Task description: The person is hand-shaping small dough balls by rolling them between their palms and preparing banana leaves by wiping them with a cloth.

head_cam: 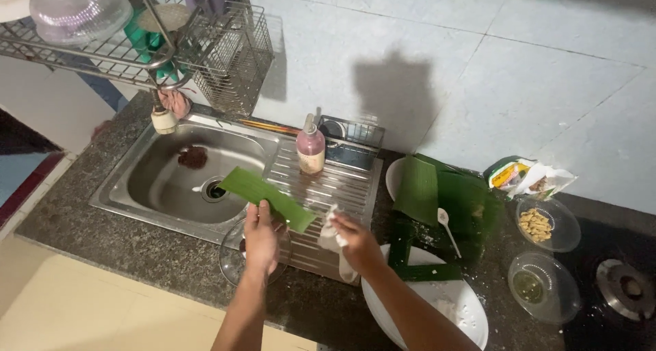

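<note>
Top left corner: a wire dish rack (225,47), cut off by the frame, with a clear plastic lid (78,9) on it; other contents too crowded to tell. Below, on the left part of the dark stone counter (102,235), a steel sink (171,173) with a dark lump (193,157) near its back wall – kind unclear. Over the sink's right edge, a strip of green banana leaf (266,197), pinched at its lower middle by the left hand (262,238), fingers closed on it; under this hand a clear glass bowl (236,259), partly hidden. On the draining board, toward its back edge, a pink soap bottle (311,146). At the board's front right corner, the right hand (355,241), closed around a white cloth (333,233) just beside the leaf's right end. Further right, a stack of folded leaves (444,197) with a white spoon (447,228), covering part of a white plate (465,310) cut off at the bottom edge. Near the counter's right edge – two glass bowls (550,224), an opened packet (526,177), a stove burner (625,286).
</note>
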